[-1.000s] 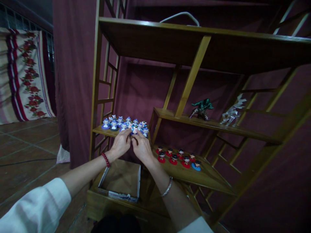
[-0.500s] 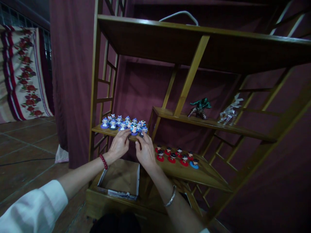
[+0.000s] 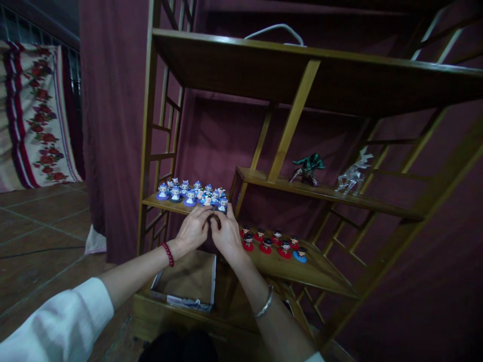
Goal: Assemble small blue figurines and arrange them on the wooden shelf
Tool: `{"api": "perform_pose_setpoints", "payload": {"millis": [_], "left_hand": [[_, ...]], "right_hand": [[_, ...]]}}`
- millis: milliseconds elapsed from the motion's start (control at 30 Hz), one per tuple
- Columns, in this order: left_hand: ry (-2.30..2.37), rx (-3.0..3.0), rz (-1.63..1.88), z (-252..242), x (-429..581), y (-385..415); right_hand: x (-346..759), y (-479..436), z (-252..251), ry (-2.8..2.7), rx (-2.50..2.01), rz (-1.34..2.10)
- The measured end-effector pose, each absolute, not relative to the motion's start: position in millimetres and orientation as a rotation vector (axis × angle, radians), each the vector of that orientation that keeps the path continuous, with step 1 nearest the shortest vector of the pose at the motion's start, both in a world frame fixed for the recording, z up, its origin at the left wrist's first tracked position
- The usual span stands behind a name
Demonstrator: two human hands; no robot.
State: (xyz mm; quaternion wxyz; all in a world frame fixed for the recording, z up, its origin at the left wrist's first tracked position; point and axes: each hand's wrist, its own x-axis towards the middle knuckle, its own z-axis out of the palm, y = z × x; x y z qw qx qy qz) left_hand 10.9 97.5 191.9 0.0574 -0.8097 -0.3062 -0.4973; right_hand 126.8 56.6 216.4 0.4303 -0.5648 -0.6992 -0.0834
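My left hand (image 3: 193,229) is at the front edge of the left shelf (image 3: 151,201), its fingers bent together over the edge. Just behind its fingertips is a pink-and-blue figurine (image 3: 206,200), partly hidden; what these fingers hold, if anything, is hidden. My right hand (image 3: 226,234) is closed about a small purple-and-white figurine (image 3: 223,204) at the front right corner, its index finger along the right side and its thumb close to my left fingers. Several similar purple-haired figurines (image 3: 175,193) on round bases stand in rows to the left and behind.
Several black-haired figurines (image 3: 266,244) on red bases, one on a blue base (image 3: 300,255), stand on the lower right shelf. A green-caped figure (image 3: 309,168) and a clear figure (image 3: 354,173) stand above them. Below my hands lies an open shallow box (image 3: 184,276).
My left hand has shifted right and slightly down, nearer my right hand. My right hand stays by the corner figurine, which now shows more fully. The view has tilted slightly.
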Motion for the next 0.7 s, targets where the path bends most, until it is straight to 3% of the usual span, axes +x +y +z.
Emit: {"api": "perform_pose_setpoints", "payload": {"millis": [700], "left_hand": [[-0.953,-2.469,-1.552,193.8,15.2,98.5]], "right_hand": [[127.0,61.1,225.8,-1.714,-1.484,-0.125]]}}
